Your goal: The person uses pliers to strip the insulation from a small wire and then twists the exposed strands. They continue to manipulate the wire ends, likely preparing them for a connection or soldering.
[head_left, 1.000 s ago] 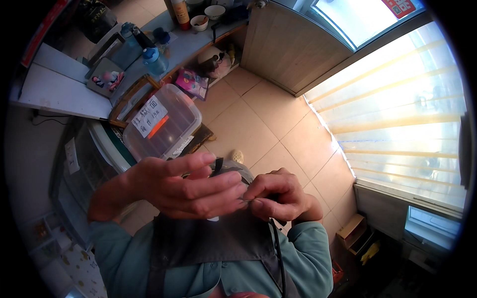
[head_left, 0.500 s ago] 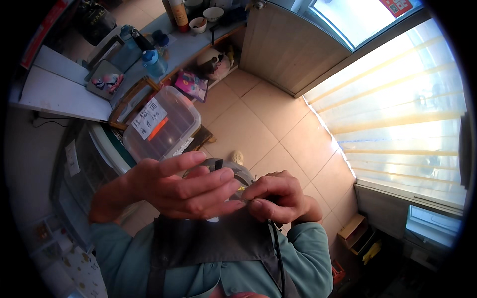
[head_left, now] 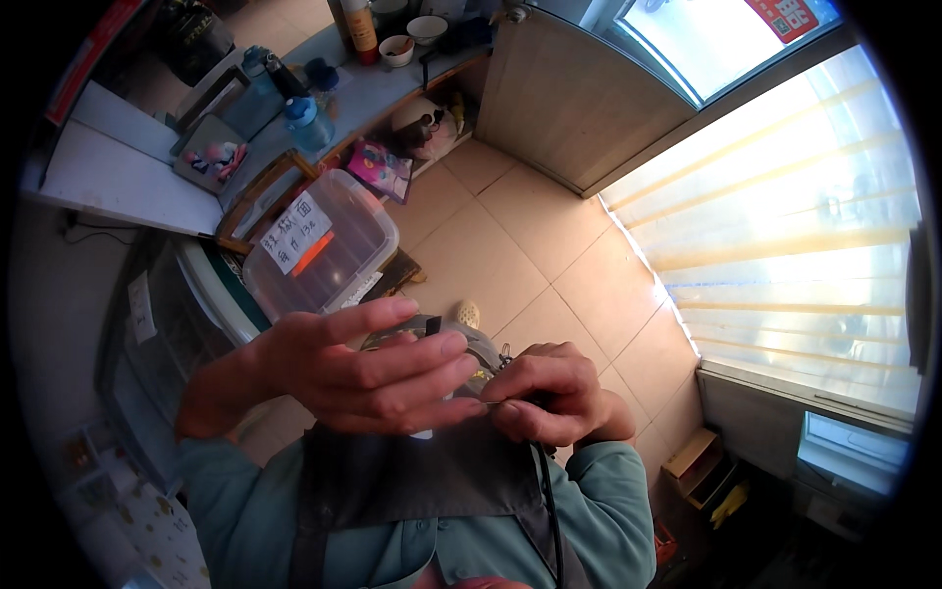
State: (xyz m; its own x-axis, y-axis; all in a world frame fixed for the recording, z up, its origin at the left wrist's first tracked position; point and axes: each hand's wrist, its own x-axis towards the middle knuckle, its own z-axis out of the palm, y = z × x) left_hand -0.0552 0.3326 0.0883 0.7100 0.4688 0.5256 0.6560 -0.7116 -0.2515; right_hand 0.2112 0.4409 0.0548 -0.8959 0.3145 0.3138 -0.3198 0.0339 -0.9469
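Note:
My left hand [head_left: 378,373] is held in front of my chest, back up, its fingers stretched out and apart and its thumb hidden. Beyond its fingertips a small dark strip [head_left: 433,325] sticks up against a grey rounded thing I can see only in part. My right hand [head_left: 549,393] is closed beside it, thumb and index finger pinched on a thin thread-like piece [head_left: 491,401] that runs toward the left fingers. A small shiny metal piece [head_left: 505,355] shows at the right hand's far side; whether it is held is unclear.
A clear plastic box [head_left: 329,250] with a paper label stands at front left. Behind it, a shelf [head_left: 358,93] carries a blue bottle [head_left: 309,123] and bowls [head_left: 427,29]. A translucent curtain [head_left: 785,255] hangs at right, above a wooden box [head_left: 695,459]. Tiled floor [head_left: 520,245] lies ahead.
The small metal piece now shows more clearly above the right hand. Both hands keep nearly the same pose; the view has shifted slightly.

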